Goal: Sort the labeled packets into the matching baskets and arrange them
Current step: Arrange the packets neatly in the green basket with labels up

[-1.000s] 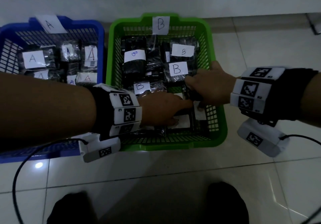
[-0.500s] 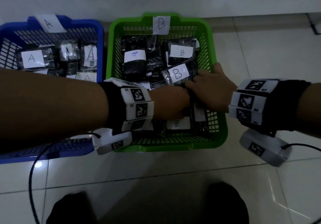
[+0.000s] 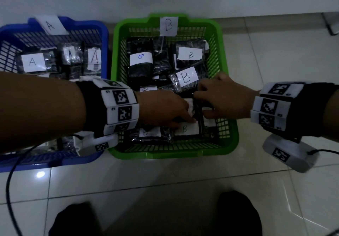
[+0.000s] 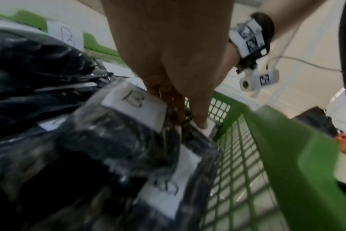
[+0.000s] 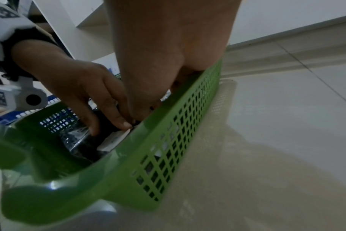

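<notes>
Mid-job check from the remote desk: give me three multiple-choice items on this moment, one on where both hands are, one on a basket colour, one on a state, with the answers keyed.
1. Where are both hands?
A. In the blue basket
B. In the green basket
C. On the floor tiles

2. What colour is the basket tagged A?
A. Blue
B. Red
C. Yellow

3. How do the left hand's fingers lie?
A. Curled in an empty fist above the basket
B. Fairly straight, tips down on the packets
C. Gripping the basket rim

Key: 1 B, the left hand and right hand meet over the packets inside the green basket. 2 A, the A tag sits on the blue basket. 3 B, the right wrist view shows the left fingers stretched down onto the packets.
</notes>
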A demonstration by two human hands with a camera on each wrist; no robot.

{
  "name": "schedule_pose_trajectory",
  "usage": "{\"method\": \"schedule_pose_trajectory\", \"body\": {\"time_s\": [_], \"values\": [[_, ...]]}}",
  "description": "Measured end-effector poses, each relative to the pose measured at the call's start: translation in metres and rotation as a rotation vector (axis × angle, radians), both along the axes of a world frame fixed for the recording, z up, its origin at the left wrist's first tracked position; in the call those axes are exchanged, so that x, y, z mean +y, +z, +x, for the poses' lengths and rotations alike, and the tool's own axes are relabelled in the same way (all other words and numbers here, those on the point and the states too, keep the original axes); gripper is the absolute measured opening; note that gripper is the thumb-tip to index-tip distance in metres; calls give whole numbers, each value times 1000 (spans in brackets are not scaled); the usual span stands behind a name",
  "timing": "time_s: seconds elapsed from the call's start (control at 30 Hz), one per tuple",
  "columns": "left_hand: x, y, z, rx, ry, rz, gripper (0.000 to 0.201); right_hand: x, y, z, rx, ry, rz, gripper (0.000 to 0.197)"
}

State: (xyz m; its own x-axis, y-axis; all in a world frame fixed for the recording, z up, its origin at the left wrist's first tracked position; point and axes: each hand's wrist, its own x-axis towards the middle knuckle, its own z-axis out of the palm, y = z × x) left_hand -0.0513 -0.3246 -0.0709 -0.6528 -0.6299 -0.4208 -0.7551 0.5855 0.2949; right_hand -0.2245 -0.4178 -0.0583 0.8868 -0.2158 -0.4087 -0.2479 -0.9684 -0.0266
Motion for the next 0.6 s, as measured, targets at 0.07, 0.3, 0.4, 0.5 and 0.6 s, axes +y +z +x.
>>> {"method": "schedule_pose_trajectory", "body": {"time_s": [0.07,0.3,0.4,0.5,0.6], "values": [[-3,1,-1,-12,-25,-19,47,-3,-1,0,7,0,5,31],[-9,-2,-7,-105,-68,13,45,-7,0,9,-79,-159,261,33],[-10,-4,-8,-124,-106,9,46,-10,8,15,-29,-171,363,34],[-10,-9,-10,-126,-109,14,45,-10,8,21,21,-148,366,34],[-8,-9,-18,-178,-97,11,43,-7,2,25,28,-136,335,35]]}}
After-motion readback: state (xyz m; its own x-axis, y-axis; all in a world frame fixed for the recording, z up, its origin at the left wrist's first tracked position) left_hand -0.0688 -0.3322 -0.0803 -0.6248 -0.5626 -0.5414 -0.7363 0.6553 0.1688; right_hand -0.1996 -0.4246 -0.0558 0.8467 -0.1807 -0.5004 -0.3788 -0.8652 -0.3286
